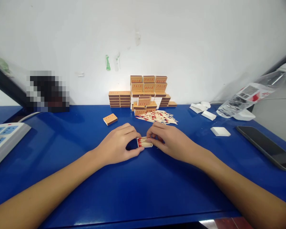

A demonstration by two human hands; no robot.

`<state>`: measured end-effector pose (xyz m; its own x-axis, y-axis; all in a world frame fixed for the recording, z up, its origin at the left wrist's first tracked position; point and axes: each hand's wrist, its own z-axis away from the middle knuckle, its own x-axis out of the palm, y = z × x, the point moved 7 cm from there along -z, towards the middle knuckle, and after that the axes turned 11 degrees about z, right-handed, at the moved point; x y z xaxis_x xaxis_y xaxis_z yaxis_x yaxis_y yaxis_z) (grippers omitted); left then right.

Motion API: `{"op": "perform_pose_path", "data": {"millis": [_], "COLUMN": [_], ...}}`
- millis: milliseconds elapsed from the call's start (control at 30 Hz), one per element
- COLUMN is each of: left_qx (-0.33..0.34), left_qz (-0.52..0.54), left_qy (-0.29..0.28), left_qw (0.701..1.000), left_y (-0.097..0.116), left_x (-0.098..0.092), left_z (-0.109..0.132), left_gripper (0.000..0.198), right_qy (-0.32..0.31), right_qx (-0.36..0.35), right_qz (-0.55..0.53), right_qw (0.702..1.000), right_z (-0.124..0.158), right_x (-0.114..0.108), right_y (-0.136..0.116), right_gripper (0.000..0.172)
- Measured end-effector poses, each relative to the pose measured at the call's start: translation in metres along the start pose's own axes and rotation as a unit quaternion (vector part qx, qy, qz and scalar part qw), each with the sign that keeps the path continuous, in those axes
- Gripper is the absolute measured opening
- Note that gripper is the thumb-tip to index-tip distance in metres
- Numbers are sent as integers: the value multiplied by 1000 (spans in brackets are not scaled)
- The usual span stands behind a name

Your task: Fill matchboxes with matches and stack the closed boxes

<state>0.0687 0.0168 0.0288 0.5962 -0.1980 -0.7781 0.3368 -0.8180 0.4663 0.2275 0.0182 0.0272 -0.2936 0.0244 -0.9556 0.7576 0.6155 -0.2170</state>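
Observation:
A small white matchbox tray (146,147) lies on the blue table, filled with red-tipped matches (143,143). My left hand (121,143) holds the tray's left end between thumb and fingers. At the tray's right end, my right hand (165,140) is closed in a pinch on matches; its fingertips partly hide them. Just beyond is a loose pile of matches (160,117), heads pointing various ways. A closed orange matchbox (110,119) sits apart, beyond my left hand.
Matchboxes (149,87) stand stacked against the wall, with another stack (119,99) to their left. White trays (220,131), a tilted plastic bottle (243,93) and a phone (267,144) lie at right. A power strip (8,136) is at left.

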Motion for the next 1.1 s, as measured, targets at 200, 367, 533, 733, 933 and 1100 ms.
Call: {"op": "perform_pose_path", "data": {"millis": [200,367,533,733,933,1100], "left_qx": [8,8,8,31,45,36], "left_qz": [-7,-9,-16,-2,10,21], "left_qy": [4,3,3,14,24,30], "left_qw": [1000,1000,1000,999,999,999], "left_y": [1,-1,-1,4,7,7], "left_x": [0,1,1,0,-1,-2], "left_z": [1,2,2,2,2,1], "left_gripper": [23,27,30,24,19,15], "right_qy": [-9,-22,1,-2,-11,19], "right_qx": [-18,-33,-36,-29,-16,-6], "right_qz": [-6,-7,14,6,-28,-21], "right_qw": [1000,999,999,1000,999,1000], "right_z": [1,2,3,3,3,1], "right_x": [0,1,0,2,7,-2], "right_y": [-3,0,1,3,3,4], "right_gripper": [17,17,15,13,10,11]}}
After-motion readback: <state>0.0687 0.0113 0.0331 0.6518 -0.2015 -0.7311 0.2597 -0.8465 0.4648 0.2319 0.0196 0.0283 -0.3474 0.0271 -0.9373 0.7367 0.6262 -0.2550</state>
